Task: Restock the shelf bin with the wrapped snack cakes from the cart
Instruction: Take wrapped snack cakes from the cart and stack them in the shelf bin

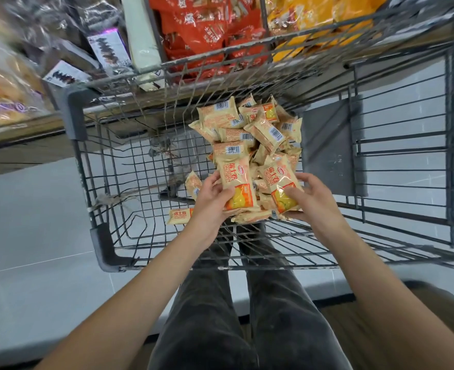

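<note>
Inside the wire cart [105,182] lies a heap of cream-and-orange wrapped snack cakes [247,129]. My left hand [209,201] is shut on one wrapped snack cake [236,182], held upright just above the heap's near end. Beside it, my right hand [314,198] grips a second wrapped snack cake [280,182], thumb across its orange lower half. One stray cake [179,216] rests on the cart floor to the left of my left wrist. The shelf bin beyond the cart holds red packs [207,36] and yellow packs [314,20].
A wire shelf bin rim [220,58] crosses the view just beyond the cart's far edge. Blurred packaged goods [9,84] fill the shelf at the left. The cart's folded grey child-seat flap [332,148] stands at the right. My legs stand behind the cart on pale floor tiles [33,209].
</note>
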